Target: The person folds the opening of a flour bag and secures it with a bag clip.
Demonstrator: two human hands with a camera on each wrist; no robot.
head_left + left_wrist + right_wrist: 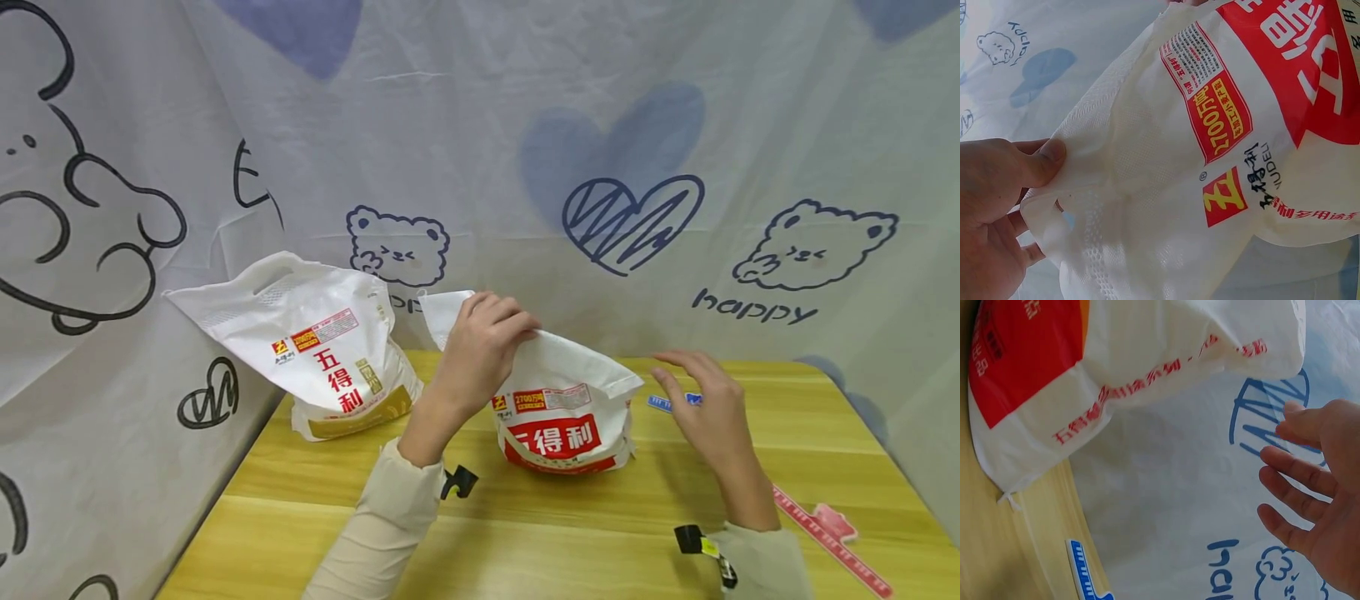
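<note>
A white bag with a red label point(557, 437) stands on the table, its top edge folded over. My left hand point(487, 346) grips the upper edge of this bag; in the left wrist view the thumb and fingers point(1050, 153) pinch the white material beside its handle cutout. To the right of the bag is my right hand point(708, 408), fingers spread and apart from it. The right wrist view shows this hand point(1316, 494) with nothing in it, near the bag's upper corner point(1272, 344).
A second white bag with a gold band point(337, 358) leans at the left of the wooden table point(337, 517). A blue ruler point(660, 403) lies behind my right hand. At the right is a red ruler point(832, 542) with a pink shape. Printed cloth hangs behind the table.
</note>
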